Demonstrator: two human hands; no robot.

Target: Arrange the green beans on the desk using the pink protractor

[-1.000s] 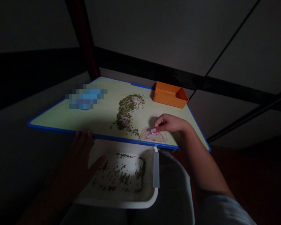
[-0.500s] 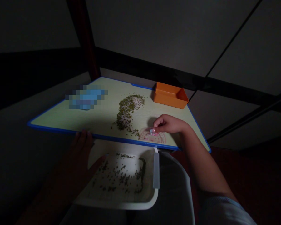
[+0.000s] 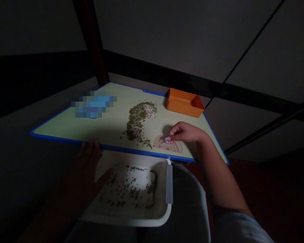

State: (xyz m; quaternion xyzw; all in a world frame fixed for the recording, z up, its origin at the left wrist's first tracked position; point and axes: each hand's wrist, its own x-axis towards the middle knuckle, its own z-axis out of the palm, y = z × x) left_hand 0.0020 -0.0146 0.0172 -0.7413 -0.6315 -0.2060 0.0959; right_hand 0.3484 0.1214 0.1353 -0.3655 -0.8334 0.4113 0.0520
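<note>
My right hand [image 3: 184, 132] rests on a pale blue-edged board [image 3: 91, 126], fingers pinched on a clear pink semicircular protractor [image 3: 168, 146] near the board's front edge. A curved heap of small green beans [image 3: 138, 119] lies on the board just left of the protractor. My left hand [image 3: 90, 160] grips the left rim of a white tray [image 3: 131, 219] held below the board's front edge, thumb inside it. Several green beans [image 3: 131, 190] are scattered in the tray.
An orange rectangular box [image 3: 184, 102] stands at the board's far right corner. A blurred blue patch [image 3: 93, 106] sits on the board's left part. A dark post [image 3: 91, 40] rises behind the board. The surroundings are dark.
My right hand and the protractor have shifted slightly to the right and away from the front edge. The left hand and tray have stayed in place.
</note>
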